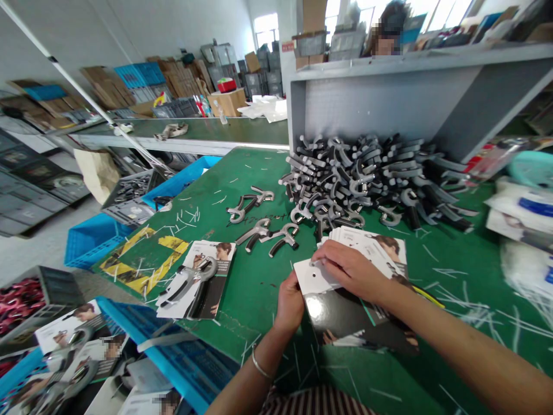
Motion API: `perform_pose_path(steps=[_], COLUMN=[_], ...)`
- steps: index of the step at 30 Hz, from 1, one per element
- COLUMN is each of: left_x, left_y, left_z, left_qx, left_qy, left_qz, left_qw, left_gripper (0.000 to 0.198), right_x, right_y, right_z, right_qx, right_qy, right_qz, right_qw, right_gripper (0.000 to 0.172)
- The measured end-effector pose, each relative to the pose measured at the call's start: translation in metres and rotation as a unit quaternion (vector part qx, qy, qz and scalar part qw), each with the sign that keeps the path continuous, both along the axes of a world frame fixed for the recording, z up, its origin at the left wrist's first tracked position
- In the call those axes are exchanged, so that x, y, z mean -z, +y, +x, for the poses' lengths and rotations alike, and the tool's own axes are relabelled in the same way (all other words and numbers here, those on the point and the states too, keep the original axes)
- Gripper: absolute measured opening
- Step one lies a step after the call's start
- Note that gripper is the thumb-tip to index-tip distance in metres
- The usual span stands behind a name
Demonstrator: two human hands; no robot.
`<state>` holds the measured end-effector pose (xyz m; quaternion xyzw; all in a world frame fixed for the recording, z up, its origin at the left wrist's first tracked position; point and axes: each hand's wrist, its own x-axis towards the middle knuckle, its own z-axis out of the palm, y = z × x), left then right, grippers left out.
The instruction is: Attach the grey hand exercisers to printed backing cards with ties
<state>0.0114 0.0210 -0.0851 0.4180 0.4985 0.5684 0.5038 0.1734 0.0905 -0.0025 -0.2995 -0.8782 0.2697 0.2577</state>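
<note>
My left hand (290, 302) grips the left edge of a printed backing card (315, 279) with small punched holes. At the card's upper edge, my right hand (352, 271) has its fingers pinched together by a hole; whatever is between the fingertips is too small to make out. Under both hands lies a stack of printed cards (367, 337). To the left, a spring hand grip (201, 276) rests on another card (220, 300). Several loose hand grips (259, 230) lie beyond my hands, in front of a large heap of grey-and-black hand grips (358, 178).
A grey crate (380, 104) lies tipped behind the heap. White plastic strips (479, 308) are scattered over the green table (254, 288). At lower left, a blue crate (159, 351) holds carded hand grips (78, 369). Plastic bags (527, 248) stand at right; a person (389, 29) is behind.
</note>
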Motion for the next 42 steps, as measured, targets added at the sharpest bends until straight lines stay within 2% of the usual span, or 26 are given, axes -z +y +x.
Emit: perform_pose_path(steps=[4,7,10,12,15,20,23,26,27,29,31,32,34,36,38,40,42], left_x=[-0.006,-0.009,-0.013,-0.017,-0.024,-0.027,-0.03,-0.041,-0.046,-0.057,-0.067,-0.071,-0.074,-0.072,-0.065,-0.055,-0.046], left_y=[-0.003,-0.002,0.0,0.001,0.002,-0.002,-0.003,0.01,0.017,0.03,0.038,0.039,0.032,0.018,-0.001,-0.018,-0.031], left_z=[-0.005,-0.007,-0.014,-0.022,-0.033,-0.036,-0.035,-0.037,-0.038,-0.04,-0.042,-0.041,-0.038,-0.03,-0.018,-0.006,0.006], left_qx=[-0.001,-0.009,0.022,0.05,0.074,0.08,0.06,0.034,0.052,0.138,0.207,0.205,0.134,0.054,0.034,0.062,0.087], left_qy=[-0.043,-0.121,-0.191,-0.22,-0.231,-0.237,-0.186,-0.03,0.021,0.085,0.101,0.098,0.072,0.052,0.077,0.128,0.173], left_qz=[-0.007,-0.015,-0.022,-0.031,-0.036,-0.056,-0.07,-0.061,-0.058,-0.065,-0.088,-0.098,-0.111,-0.112,-0.106,-0.107,-0.107], left_qw=[0.999,0.992,0.981,0.974,0.969,0.967,0.978,0.997,0.997,0.985,0.969,0.969,0.982,0.991,0.991,0.984,0.975], left_gripper=[0.018,0.029,0.039,0.033,0.026,0.028,0.029,0.032,0.035,0.039,0.041,0.042,0.047,0.056,0.067,0.071,0.071], right_x=[-0.002,-0.004,-0.002,0.0,-0.002,-0.004,0.002,0.003,0.0,-0.007,-0.014,-0.015,-0.01,0.006,0.026,0.045,0.059], right_y=[-0.001,-0.003,-0.002,-0.001,0.001,0.002,0.006,0.005,0.003,-0.005,-0.014,-0.017,-0.014,0.003,0.03,0.061,0.088], right_z=[0.004,0.005,0.004,0.004,0.007,0.01,0.007,0.006,0.007,0.015,0.034,0.047,0.082,0.122,0.158,0.184,0.195], right_qx=[-0.037,-0.034,-0.035,-0.044,-0.073,-0.095,-0.081,-0.078,-0.079,-0.068,-0.016,0.037,0.209,0.401,0.475,0.512,0.54], right_qy=[-0.003,-0.02,-0.044,-0.045,-0.045,-0.057,-0.046,-0.009,0.007,0.041,0.081,0.099,0.104,0.046,-0.003,-0.039,-0.068], right_qz=[0.009,0.014,0.021,0.023,0.019,0.021,0.033,0.032,0.03,0.04,0.07,0.085,0.085,0.045,0.013,-0.01,-0.035], right_qw=[0.999,0.999,0.998,0.998,0.996,0.994,0.995,0.996,0.996,0.996,0.994,0.991,0.969,0.914,0.88,0.858,0.838], right_gripper=[0.024,0.017,0.011,0.013,0.015,0.013,0.015,0.016,0.017,0.018,0.019,0.019,0.023,0.027,0.026,0.023,0.027])
